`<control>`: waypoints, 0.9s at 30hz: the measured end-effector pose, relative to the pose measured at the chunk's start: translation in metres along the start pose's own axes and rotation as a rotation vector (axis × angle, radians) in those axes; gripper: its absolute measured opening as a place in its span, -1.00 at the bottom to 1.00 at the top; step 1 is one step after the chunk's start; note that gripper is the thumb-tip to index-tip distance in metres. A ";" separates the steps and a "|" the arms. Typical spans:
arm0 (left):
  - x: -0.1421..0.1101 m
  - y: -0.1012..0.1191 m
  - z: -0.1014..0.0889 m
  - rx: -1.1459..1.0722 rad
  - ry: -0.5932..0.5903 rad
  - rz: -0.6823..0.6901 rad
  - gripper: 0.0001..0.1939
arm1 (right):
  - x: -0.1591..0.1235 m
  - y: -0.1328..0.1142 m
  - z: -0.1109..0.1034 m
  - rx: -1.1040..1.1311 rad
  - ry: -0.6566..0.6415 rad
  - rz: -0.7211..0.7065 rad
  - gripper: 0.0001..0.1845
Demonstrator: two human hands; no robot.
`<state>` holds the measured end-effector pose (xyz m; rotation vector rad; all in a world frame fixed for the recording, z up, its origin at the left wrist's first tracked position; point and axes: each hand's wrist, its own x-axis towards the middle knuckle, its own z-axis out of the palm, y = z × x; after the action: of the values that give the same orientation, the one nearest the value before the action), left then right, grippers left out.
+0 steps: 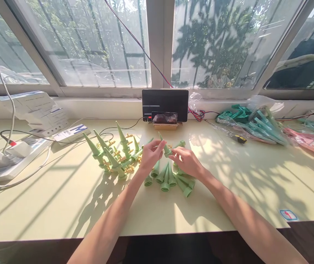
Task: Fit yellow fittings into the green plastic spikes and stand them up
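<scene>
Over the middle of the table, a green plastic watering spike (167,150) is held point up and tilted. My left hand (151,153) is closed on its upper part, thumb and fingers pinched together. The fingers of my right hand (187,160) pinch at its wider lower end, partly hiding it. Below both hands lie several hollow green cones (165,186), their round openings toward me. To the left of my left hand stand several green spikes with small yellow valves (124,141), clustered close together. More green parts (182,143) lie behind my right hand, half hidden.
A phone (164,117) leans before a dark tablet (165,99) at the window. A power strip (14,163), cables and white boxes (73,134) occupy the left. Bagged teal pieces (263,124) and pink ones (305,137) lie right. The table's front edge (146,234) is near me.
</scene>
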<state>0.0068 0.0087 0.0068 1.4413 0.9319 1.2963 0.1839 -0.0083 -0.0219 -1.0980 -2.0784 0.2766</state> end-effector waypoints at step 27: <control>0.008 -0.010 -0.004 -0.085 0.191 -0.056 -0.60 | 0.004 0.029 -0.010 -0.049 0.157 0.119 -0.75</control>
<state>0.0044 0.0199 -0.0006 1.2340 1.0222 1.4329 0.2076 0.0111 -0.0277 -1.2346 -1.8940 0.1916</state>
